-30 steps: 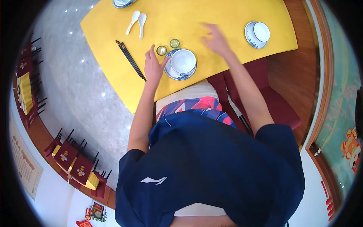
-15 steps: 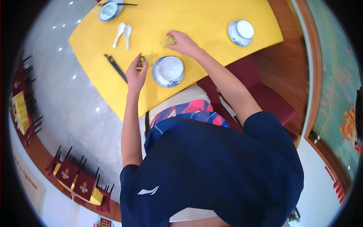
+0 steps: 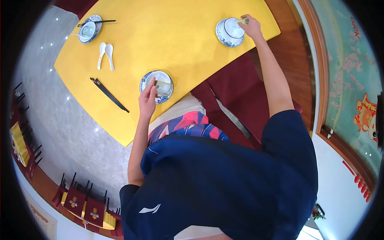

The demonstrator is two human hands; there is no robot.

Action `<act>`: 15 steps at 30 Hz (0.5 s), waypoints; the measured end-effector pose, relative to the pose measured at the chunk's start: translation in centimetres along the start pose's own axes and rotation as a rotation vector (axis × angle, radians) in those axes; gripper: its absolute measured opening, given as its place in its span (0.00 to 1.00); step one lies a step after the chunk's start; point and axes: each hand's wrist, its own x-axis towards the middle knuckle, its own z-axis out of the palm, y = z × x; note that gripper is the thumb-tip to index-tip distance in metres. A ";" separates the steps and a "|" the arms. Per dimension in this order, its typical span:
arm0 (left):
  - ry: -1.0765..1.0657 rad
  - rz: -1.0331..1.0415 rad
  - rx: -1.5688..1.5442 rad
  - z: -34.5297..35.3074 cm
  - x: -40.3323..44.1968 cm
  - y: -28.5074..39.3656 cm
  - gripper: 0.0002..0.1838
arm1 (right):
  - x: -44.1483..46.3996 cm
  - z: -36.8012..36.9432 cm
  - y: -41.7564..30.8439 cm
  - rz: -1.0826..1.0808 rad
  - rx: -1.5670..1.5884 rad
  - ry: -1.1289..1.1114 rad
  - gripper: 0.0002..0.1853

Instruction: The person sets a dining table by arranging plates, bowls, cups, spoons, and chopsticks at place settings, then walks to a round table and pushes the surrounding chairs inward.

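My left hand (image 3: 148, 99) grips a clear glass (image 3: 162, 88) on its side over the white bowl (image 3: 159, 77), which rests on a blue-patterned plate (image 3: 166, 99) near the table edge. At the far right, my right hand (image 3: 251, 28) pinches another clear glass (image 3: 243, 21) at the rim of a second white bowl (image 3: 233, 29) on its own plate (image 3: 222, 37). Whether either glass touches its bowl is hard to tell.
Two white spoons (image 3: 109, 58) and black chopsticks (image 3: 109, 95) lie on the yellow tablecloth (image 3: 160, 44). A third bowl (image 3: 87, 31) with chopsticks across it stands at the back left. Dark red chairs (image 3: 236, 88) border the near side.
Both glasses have been lifted from the table. My left hand has brought one over the near bowl; my right hand has carried the other to the right-hand bowl. The view has shifted.
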 end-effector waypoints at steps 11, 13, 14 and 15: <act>0.172 0.238 0.550 0.3 0.4 0.6 0.32 | -0.1 3.4 1.9 0.056 -0.009 -0.137 0.24; 0.175 0.226 0.588 0.3 0.9 0.1 0.33 | 0.1 3.8 1.9 0.058 -0.027 -0.162 0.24; 0.169 0.220 0.628 0.2 0.9 -0.3 0.33 | 0.4 4.2 2.4 0.024 -0.052 -0.154 0.24; 0.187 0.196 0.637 0.0 1.0 -0.8 0.33 | 0.5 4.9 2.7 -0.011 -0.072 -0.147 0.25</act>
